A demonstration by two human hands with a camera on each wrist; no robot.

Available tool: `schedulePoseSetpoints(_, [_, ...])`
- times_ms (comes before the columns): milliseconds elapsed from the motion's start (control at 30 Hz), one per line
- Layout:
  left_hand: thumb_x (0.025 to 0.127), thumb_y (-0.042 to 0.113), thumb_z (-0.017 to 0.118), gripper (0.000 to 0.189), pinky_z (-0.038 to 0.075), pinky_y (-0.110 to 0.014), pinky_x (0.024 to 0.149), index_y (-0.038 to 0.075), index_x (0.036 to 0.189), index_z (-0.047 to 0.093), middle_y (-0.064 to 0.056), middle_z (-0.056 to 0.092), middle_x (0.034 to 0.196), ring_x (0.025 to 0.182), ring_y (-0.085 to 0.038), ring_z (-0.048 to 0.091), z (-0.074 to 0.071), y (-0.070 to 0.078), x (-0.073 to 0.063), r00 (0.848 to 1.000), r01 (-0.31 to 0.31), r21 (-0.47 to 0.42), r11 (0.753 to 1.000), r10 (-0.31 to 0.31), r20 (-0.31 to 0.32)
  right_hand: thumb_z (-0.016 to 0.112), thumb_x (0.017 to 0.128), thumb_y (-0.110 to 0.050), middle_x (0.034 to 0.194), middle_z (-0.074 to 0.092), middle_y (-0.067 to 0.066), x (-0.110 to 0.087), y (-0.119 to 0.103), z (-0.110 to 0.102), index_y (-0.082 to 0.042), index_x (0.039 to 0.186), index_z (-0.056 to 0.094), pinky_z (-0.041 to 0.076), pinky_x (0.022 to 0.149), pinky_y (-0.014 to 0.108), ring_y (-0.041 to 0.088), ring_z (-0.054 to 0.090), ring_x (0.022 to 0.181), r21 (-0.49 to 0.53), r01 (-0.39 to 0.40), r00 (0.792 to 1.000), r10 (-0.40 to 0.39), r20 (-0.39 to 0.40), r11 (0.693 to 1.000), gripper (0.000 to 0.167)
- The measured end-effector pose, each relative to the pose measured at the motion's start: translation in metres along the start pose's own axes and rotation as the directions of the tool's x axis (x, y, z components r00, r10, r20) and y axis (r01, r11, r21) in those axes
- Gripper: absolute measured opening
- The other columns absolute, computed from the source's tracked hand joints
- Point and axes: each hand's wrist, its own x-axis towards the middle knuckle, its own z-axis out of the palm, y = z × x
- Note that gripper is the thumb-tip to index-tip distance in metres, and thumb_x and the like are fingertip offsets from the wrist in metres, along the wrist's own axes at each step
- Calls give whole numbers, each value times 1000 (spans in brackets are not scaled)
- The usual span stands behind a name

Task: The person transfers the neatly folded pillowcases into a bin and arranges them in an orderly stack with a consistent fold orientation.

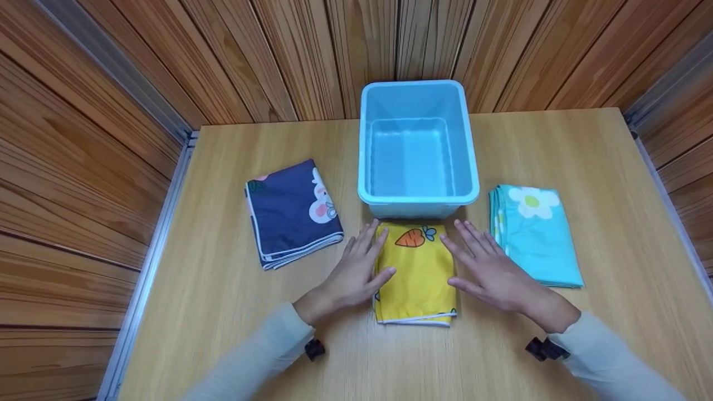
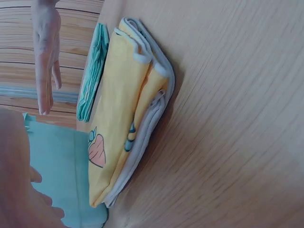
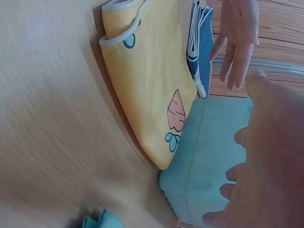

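Observation:
A folded yellow cloth (image 1: pixel 416 273) with a carrot print and white edging lies at the middle of the table, just in front of a light blue plastic bin (image 1: pixel 418 199). Over its left edge is my left hand (image 1: pixel 356 277), fingers straight and spread. My right hand (image 1: pixel 493 273) is held the same way over the right edge. Both wrist views show the hands raised above the yellow cloth (image 2: pixel 114 99), apart from it, with nothing in them. To the left lies a folded navy cloth (image 1: pixel 287 214) with a white rabbit-like print. A folded turquoise cloth (image 1: pixel 540 245) with a white flower lies right.
No contents show inside the bin, which stands near the back of the wooden table (image 1: pixel 211 334). Wood-plank walls (image 1: pixel 312 55) rise behind and at both sides, and metal rails (image 1: pixel 161 234) run along the table's side edges.

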Motion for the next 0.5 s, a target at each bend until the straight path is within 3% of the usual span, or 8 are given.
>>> schedulePoseSetpoints(300, [106, 41, 46, 73, 7, -59, 123, 7, 163, 16, -17, 4, 170, 156, -36, 5, 21, -2, 2, 996, 60, -22, 998, -62, -72, 59, 102, -44, 170, 6, 18, 3, 3, 16, -17, 164, 20, 9, 121, 63, 41, 3, 155, 48, -83, 995, 80, 58, 995, 79])
schedulePoseSetpoints(500, [104, 48, 46, 78, 7, -53, 125, 10, 164, 13, -13, -1, 171, 157, -29, -2, 31, -1, 1, 993, 111, -37, 993, -113, -46, 58, 102, -44, 170, 5, 19, 7, 4, 26, -16, 165, 17, 8, 121, 64, 41, 2, 155, 78, -106, 994, 103, 48, 991, 80])
